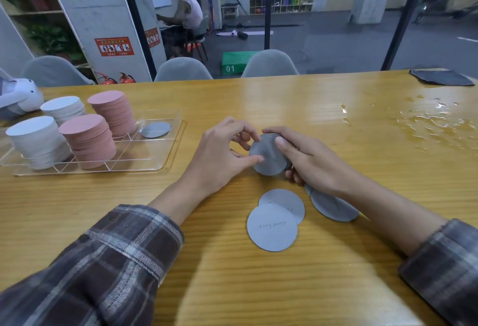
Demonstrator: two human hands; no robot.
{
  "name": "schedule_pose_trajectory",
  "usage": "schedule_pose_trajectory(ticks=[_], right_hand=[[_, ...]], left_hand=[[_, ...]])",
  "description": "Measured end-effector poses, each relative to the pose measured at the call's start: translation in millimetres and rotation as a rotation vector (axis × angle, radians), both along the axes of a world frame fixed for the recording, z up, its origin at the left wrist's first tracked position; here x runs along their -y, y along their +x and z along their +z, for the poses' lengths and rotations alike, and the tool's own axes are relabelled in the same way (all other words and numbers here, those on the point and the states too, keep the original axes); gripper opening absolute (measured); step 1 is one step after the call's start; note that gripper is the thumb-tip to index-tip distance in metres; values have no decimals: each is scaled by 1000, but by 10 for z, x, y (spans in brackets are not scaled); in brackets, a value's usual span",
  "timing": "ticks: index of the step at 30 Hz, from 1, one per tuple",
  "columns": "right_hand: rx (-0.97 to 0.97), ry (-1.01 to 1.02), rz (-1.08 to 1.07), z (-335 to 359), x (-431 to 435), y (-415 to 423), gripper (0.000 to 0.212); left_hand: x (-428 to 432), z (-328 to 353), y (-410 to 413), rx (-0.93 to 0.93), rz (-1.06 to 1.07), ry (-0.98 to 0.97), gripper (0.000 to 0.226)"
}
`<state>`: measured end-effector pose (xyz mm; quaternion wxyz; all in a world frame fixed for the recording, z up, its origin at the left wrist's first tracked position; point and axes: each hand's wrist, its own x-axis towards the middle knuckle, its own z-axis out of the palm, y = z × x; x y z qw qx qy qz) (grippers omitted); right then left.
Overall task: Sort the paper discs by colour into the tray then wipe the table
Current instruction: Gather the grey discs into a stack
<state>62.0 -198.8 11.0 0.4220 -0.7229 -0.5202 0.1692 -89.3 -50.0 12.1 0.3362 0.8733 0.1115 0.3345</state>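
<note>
left hand (219,152) + right hand (313,161) hold grey disc stack (269,157) | tray (155,155) left

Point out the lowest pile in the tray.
The grey pile in the tray's far right compartment: it lies almost flat, while the white stacks and pink stacks beside it stand tall.

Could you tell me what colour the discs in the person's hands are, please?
Grey; the held discs show best in the head view.
</note>
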Motion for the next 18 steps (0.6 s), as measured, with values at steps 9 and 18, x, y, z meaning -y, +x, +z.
schedule_pose_trajectory(ticks=[9,18], right_hand=[[181,-7,-50,-15,-6,49,39],[330,-38,-76,5,5,79,44]], left_hand=[[35,18,-14,-87,-42,43,26],[109,45,-76,-524,-258,16,41]])
